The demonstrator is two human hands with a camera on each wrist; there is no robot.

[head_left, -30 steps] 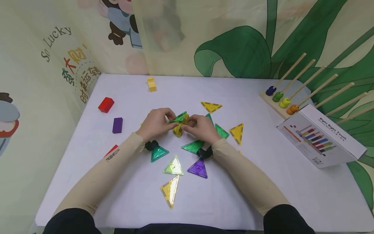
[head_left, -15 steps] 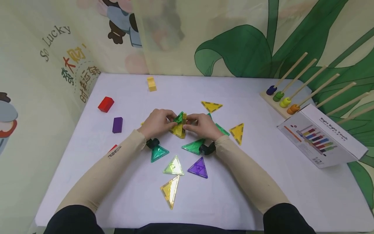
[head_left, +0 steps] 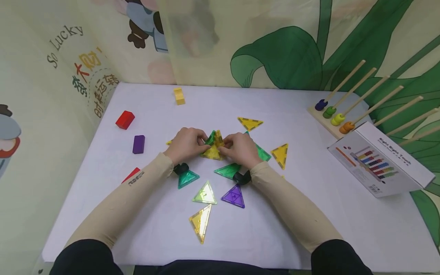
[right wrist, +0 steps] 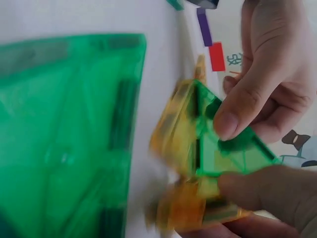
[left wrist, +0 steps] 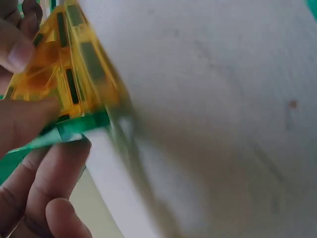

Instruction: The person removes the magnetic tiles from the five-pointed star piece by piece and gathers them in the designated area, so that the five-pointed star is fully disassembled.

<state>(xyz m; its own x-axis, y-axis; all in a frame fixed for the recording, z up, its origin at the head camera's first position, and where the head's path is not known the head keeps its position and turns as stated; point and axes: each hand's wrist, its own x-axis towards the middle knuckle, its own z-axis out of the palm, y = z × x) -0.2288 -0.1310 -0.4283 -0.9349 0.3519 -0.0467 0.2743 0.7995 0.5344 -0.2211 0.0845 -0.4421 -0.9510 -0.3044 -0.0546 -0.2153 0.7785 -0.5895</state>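
Note:
In the head view, my left hand (head_left: 186, 144) and right hand (head_left: 241, 149) meet over the middle of the table around a small cluster of translucent magnetic tiles. Left thumb and fingers pinch a green triangular tile (right wrist: 237, 148) in that cluster. My right hand pinches a yellow triangular tile (head_left: 219, 138) on the cluster's right side. Another yellow tile (head_left: 212, 153) faces me at the front, touching the other two along its edges. Fingers hide part of these joins, and the right wrist view blurs the yellow edges.
Loose on the white table (head_left: 137, 221) lie a purple triangle (head_left: 233, 196), pale green triangle (head_left: 205, 194), yellow triangle (head_left: 201, 223) and several others. Wooden blocks, including a red block (head_left: 125, 120) and purple block (head_left: 139, 144), sit left. A peg rack (head_left: 330, 124) and box (head_left: 378, 162) stand right.
The right-hand yellow tile has turned from nearly edge-on to leaning outward, showing more of its face. My hands stay in about the same place, still holding the cluster.

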